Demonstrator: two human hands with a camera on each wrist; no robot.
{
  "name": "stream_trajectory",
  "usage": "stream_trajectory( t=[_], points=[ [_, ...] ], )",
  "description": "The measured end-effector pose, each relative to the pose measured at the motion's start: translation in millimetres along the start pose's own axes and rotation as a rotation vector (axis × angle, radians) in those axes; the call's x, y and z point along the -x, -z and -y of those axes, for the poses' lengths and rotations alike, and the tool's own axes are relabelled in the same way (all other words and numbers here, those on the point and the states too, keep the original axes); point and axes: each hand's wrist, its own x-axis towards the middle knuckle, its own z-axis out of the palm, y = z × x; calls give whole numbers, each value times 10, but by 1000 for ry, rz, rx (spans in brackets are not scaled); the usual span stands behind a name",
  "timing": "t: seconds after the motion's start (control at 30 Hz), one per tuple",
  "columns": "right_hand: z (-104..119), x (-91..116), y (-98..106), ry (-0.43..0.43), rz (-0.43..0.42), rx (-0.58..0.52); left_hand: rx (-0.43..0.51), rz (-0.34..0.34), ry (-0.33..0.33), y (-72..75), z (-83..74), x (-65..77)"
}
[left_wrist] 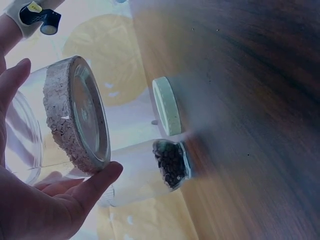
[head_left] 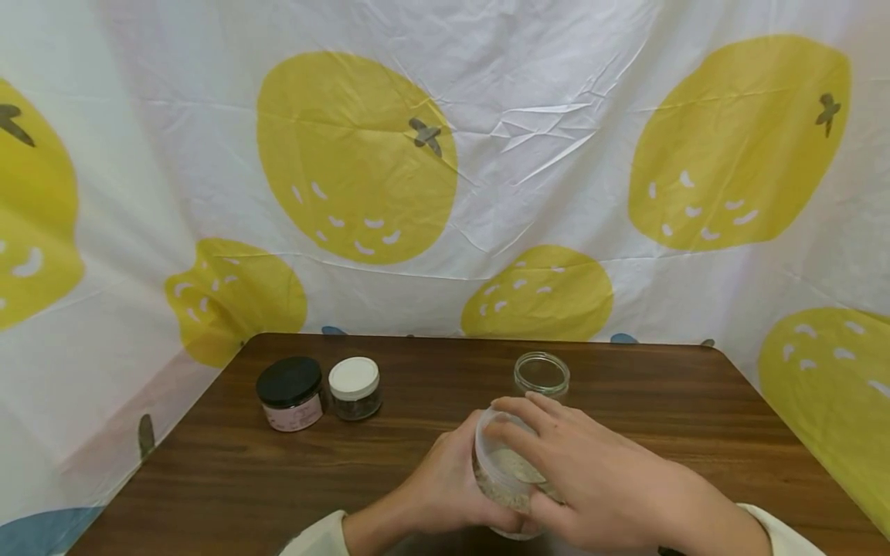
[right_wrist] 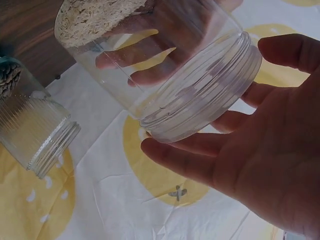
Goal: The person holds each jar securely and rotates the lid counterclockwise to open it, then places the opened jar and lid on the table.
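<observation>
My left hand [head_left: 448,479] grips a clear jar [left_wrist: 59,112] from the side, with pale flaky material inside its bottom. The jar is tilted. Over its mouth, my right hand [head_left: 605,471] holds a clear translucent lid [right_wrist: 220,110] by the rim, thumb on one side and fingers on the other. The lid sits on the threaded mouth; whether it is screwed tight I cannot tell. Behind the hands stands an uncovered ribbed glass jar [head_left: 542,374], with dark seeds [left_wrist: 171,164] at its bottom. A pale lid [left_wrist: 167,106] lies beside that jar in the left wrist view.
At the back left of the brown table [head_left: 417,378] stand a black-lidded jar [head_left: 290,394] with a pink label and a smaller white-lidded jar [head_left: 355,388]. A white curtain [head_left: 528,201] with yellow fruit prints hangs behind the table and along its sides.
</observation>
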Motion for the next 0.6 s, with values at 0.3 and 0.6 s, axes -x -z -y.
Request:
stream_trajectory(
  t=[0.3, 0.6],
  points=[
    [-16, 11, 18, 26, 9, -26, -17, -2, -5, -7, 16, 23],
    [3, -70, -32, -133, -177, 159, 0, -15, 18, -23, 31, 36]
  ],
)
